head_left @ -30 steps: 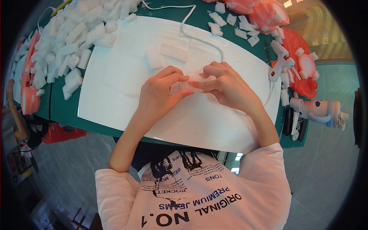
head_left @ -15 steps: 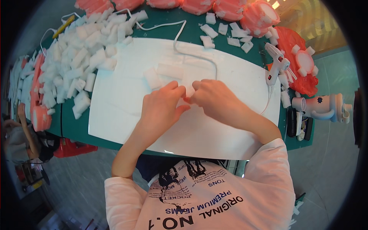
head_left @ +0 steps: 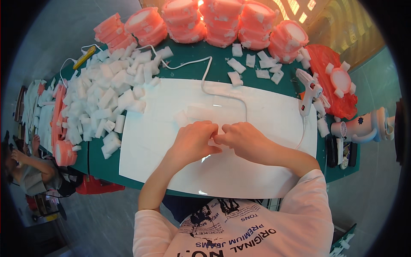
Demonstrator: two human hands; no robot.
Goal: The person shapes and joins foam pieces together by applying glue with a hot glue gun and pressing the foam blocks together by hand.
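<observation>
Over the white board (head_left: 154,162), my left hand (head_left: 195,140) and my right hand (head_left: 244,140) meet with fingers curled and fingertips nearly touching. Both seem to pinch something small, but the fingers hide what it is. My left thumb sticks out toward the right hand. Just beyond my knuckles, a pale flat foam strip (head_left: 203,113) lies on the board with a smaller white foam piece (head_left: 180,118) at its left end.
A big heap of white foam blocks (head_left: 107,90) covers the left side. Stacked pink round foam pieces (head_left: 184,21) line the far edge. At right are a white glue gun (head_left: 306,92) with its cord, a red plastic bag (head_left: 342,103) and a pale bottle (head_left: 370,125). Another person (head_left: 36,171) sits far left.
The view has shifted, so the table sits lower and more of the pink stacks shows. My hands stay close together over the board, with the fingers slightly changed.
</observation>
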